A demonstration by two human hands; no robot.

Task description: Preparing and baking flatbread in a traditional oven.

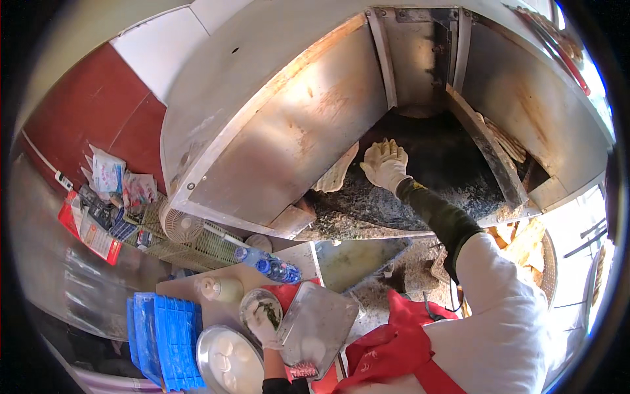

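Observation:
My right hand (386,165), in a pale glove with stained yellow fingertips, lies palm down over a dark, charred baking surface (433,147) inside a metal-walled oven. Its fingers are slightly apart. To its left an elongated flatbread (339,172) rests beside the sheet-metal wall. Low in the view, my left hand (263,325), gloved in white, reaches into a round bowl (243,308) with chopped green herbs (269,312). Whether its fingers pinch anything is hidden. A metal dish (202,357) with several pale dough rounds stands just below that bowl, and a rectangular metal tray (320,315) lies beside it.
Stacked blue plastic crates (172,340) stand at lower left. Plastic bottles (275,268) and a lidded jar (229,290) are on the counter. A small fan (182,221) is by the oven's corner. A metal strip (485,147) crosses the oven's right side; a perforated basket (550,266) holds bread.

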